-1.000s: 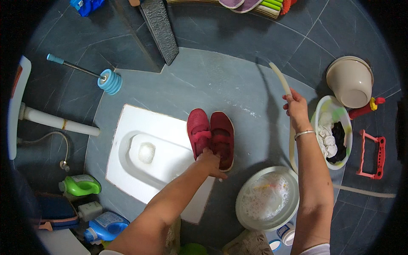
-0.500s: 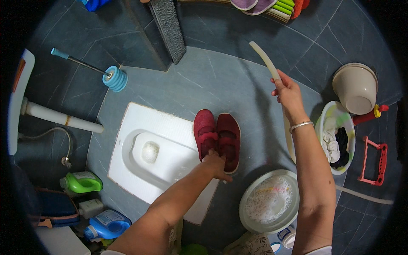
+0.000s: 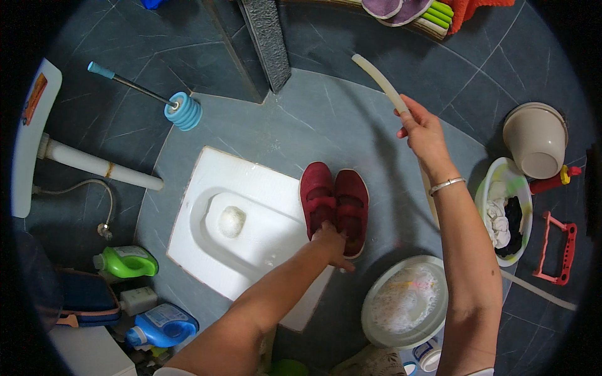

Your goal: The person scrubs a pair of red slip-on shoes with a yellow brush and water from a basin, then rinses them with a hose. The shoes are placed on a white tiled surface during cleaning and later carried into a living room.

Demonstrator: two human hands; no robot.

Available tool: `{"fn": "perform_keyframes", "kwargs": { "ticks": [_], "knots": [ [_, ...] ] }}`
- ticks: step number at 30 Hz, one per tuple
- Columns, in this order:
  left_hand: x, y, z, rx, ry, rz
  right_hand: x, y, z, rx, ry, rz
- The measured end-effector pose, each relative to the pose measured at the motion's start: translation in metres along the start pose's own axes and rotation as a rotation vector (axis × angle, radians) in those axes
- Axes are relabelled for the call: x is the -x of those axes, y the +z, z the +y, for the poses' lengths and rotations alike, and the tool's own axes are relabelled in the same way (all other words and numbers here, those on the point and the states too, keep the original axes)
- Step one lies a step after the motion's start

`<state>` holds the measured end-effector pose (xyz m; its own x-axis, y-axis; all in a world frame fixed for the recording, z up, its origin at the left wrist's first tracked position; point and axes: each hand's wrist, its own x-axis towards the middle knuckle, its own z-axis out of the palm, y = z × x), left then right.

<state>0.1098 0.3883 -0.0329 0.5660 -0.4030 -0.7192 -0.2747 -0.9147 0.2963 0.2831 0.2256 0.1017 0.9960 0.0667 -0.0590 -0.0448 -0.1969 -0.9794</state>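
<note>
A pair of red strap shoes sits side by side, toes pointing away, at the right edge of a white squat toilet. My left hand grips them at the heel ends, fingers reaching into the openings and thumb out to the right; the fingertips are partly hidden. Up and to the right, my right hand is wrapped round a pale hose, whose free end points to the far left. I see no water leaving it. The rest of the hose drops behind my right forearm.
By my right forearm stand a basin of suds and a laundry tub, with a beige bucket beyond. Green and blue bottles stand left. A blue-headed brush leans far left; a white pipe crosses the wall.
The whole view has shifted, moving the room rightward in the picture. Against the floor, my right hand and the hose end have gone left. My left hand stays on the shoes.
</note>
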Motion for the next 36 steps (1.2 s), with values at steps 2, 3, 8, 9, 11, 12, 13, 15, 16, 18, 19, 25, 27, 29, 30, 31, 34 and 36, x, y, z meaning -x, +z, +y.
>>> {"fn": "perform_keyframes", "kwargs": {
  "ticks": [2, 3, 8, 9, 11, 12, 13, 15, 16, 18, 19, 25, 27, 29, 30, 31, 34, 36],
  "knots": [
    [0.001, -0.001, 0.001, 0.006, -0.001, 0.006, -0.001, 0.003, 0.003, 0.018, -0.015, -0.021],
    [0.002, -0.002, 0.001, 0.01, 0.004, 0.004, -0.002, 0.004, 0.005, 0.026, -0.029, -0.034],
    [0.004, -0.002, 0.003, 0.007, 0.008, 0.033, -0.002, 0.013, 0.009, -0.003, -0.054, -0.098],
    [0.004, -0.004, 0.002, 0.015, 0.015, 0.007, 0.001, 0.015, 0.006, 0.016, -0.037, -0.118],
    [0.005, -0.006, 0.003, 0.012, -0.006, -0.01, 0.004, 0.022, 0.007, 0.035, -0.034, -0.162],
    [0.005, -0.007, 0.004, 0.01, -0.012, -0.018, 0.005, 0.027, 0.011, 0.035, -0.048, -0.185],
    [0.004, -0.007, 0.004, 0.01, -0.004, -0.011, 0.006, 0.03, 0.013, 0.034, -0.062, -0.207],
    [0.005, -0.005, 0.002, 0.011, 0.003, 0.001, 0.014, 0.043, 0.005, 0.003, -0.086, -0.238],
    [0.006, -0.004, 0.001, 0.008, -0.004, -0.002, 0.018, 0.052, 0.0, -0.013, -0.098, -0.252],
    [0.008, -0.007, 0.002, 0.002, -0.008, -0.008, 0.021, 0.065, -0.005, -0.061, -0.142, -0.283],
    [0.009, -0.009, 0.003, 0.007, -0.015, -0.023, 0.023, 0.071, -0.009, -0.057, -0.16, -0.298],
    [0.011, -0.016, 0.005, 0.027, -0.036, -0.075, 0.029, 0.085, -0.026, 0.123, -0.306, -0.348],
    [0.007, -0.013, 0.005, 0.076, -0.03, -0.088, 0.029, 0.078, -0.025, 0.208, -0.289, -0.309],
    [0.008, -0.009, 0.0, 0.046, -0.038, -0.063, 0.027, 0.063, -0.014, 0.27, -0.247, -0.239],
    [0.006, -0.007, 0.001, 0.031, -0.027, -0.049, 0.022, 0.047, -0.001, 0.335, -0.256, -0.16],
    [0.002, -0.004, 0.001, 0.021, -0.015, -0.055, 0.013, 0.028, 0.017, 0.399, -0.265, -0.081],
    [0.001, 0.0, 0.001, 0.007, -0.021, -0.009, 0.007, -0.025, 0.044, 0.441, -0.085, 0.106],
    [0.003, -0.003, 0.0, 0.031, -0.019, -0.013, 0.007, -0.055, 0.055, 0.447, 0.037, 0.22]
  ]
}}
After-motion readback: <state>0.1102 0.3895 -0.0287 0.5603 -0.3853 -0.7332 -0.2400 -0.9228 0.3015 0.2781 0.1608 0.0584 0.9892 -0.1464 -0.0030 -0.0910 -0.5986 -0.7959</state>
